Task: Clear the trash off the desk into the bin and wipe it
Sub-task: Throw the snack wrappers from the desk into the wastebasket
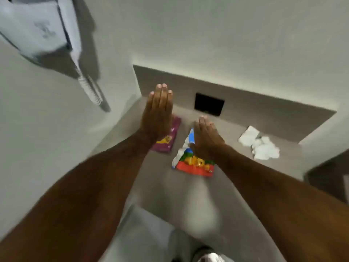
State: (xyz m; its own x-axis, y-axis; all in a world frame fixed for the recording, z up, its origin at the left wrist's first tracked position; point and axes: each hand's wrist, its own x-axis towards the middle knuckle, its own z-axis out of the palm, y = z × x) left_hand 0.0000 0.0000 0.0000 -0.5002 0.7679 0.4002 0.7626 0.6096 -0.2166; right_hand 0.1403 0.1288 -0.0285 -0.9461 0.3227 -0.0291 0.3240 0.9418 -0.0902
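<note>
A grey desk point(170, 190) runs away from me between pale walls. On it lie a purple snack wrapper point(168, 140), a red, green and blue snack bag point(194, 165) with a torn silver edge, and crumpled white tissues point(260, 144) at the right. My left hand point(158, 114) is stretched flat, fingers together, over the purple wrapper's left part and holds nothing. My right hand point(205, 137) is flat too, palm down over the upper half of the colourful bag; I cannot tell whether it touches the bag. No bin shows.
A black wall plate point(209, 104) sits in the grey back panel behind the desk. A white wall-mounted unit with a ribbed hose point(47, 33) hangs at the upper left. A dark piece of furniture point(330, 176) stands at the right edge. The picture is motion-blurred.
</note>
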